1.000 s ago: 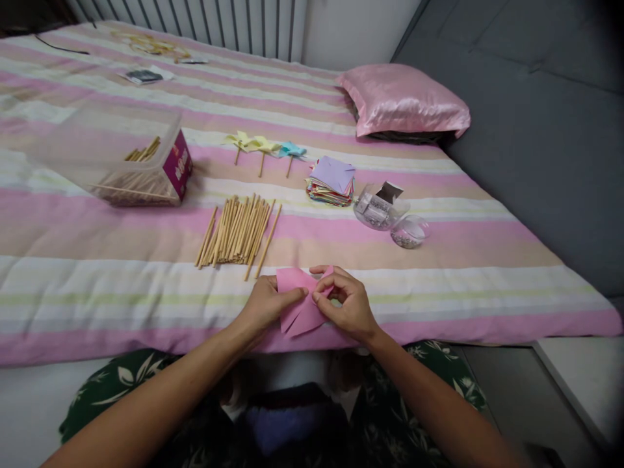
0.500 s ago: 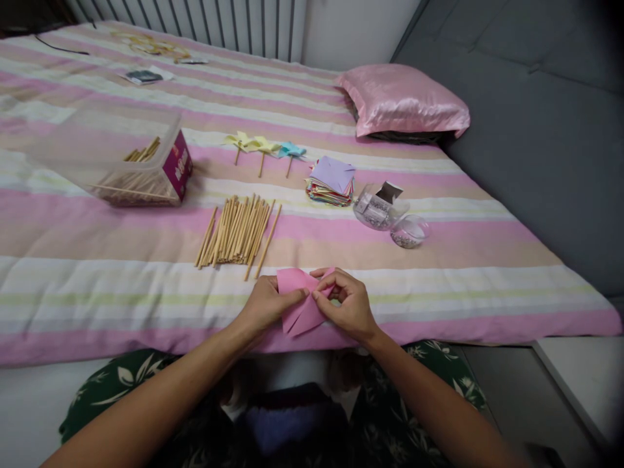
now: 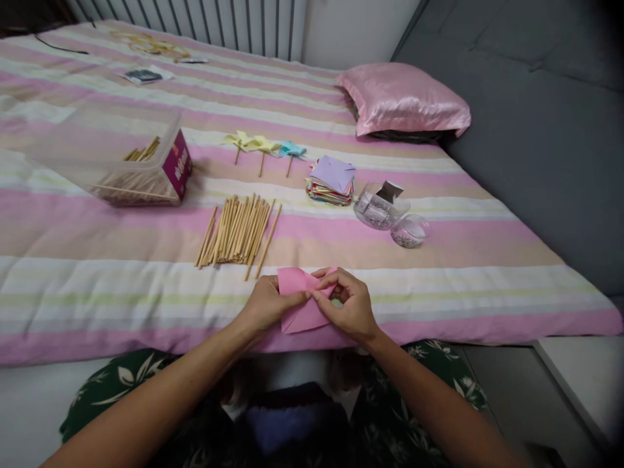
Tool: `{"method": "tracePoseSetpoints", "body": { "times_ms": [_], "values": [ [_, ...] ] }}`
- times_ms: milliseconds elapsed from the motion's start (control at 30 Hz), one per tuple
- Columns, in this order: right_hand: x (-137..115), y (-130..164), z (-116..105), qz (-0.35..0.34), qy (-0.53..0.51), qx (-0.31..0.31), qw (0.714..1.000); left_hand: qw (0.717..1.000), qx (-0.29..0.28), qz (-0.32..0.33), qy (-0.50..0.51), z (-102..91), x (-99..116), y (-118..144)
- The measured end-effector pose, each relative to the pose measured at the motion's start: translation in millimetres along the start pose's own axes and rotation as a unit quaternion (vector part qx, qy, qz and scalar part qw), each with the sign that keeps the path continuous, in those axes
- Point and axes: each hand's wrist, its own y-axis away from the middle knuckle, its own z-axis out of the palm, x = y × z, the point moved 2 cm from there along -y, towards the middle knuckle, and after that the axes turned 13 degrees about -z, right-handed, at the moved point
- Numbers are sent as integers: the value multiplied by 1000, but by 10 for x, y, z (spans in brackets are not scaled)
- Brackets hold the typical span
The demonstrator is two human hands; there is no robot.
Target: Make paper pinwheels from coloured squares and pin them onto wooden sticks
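The bed [image 3: 146,260] under its striped cover is filling most of what I am seeing from here, with a pink pillow [image 3: 402,97] lying toward one o'clock and a clear box [image 3: 110,159] of sticks sitting at ten o'clock. Loose sticks [image 3: 236,231] are lying at eleven o'clock from the hands, a paper stack [image 3: 331,182] at twelve, two small jars [image 3: 390,211] at one, and three finished pinwheels [image 3: 263,146] farther back.

The pink paper [image 3: 299,302] is changing shape: a second ago a pointed flap was sticking out at its lower left, at seven o'clock, and now that flap is lying folded in, so the sheet is looking flatter and more compact. I judge one more corner is being brought toward the middle.

The paper is resting at the near edge of the bed, between the hands. The left hand [image 3: 266,302] is pinching its left side, and the right hand [image 3: 346,305] is gripping the top right corner with curled fingertips [image 3: 319,298], both touching at the centre.
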Motion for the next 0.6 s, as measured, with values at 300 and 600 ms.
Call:
{"method": "tracePoseSetpoints", "body": {
  "times_ms": [300,600],
  "values": [
    [-76,36,-139,-114,76,140,981,990,15,21,138,-42,68,1],
    [-84,178,103,-270,172,-47,946,973,23,14,228,-62,139,30]
  ]
}}
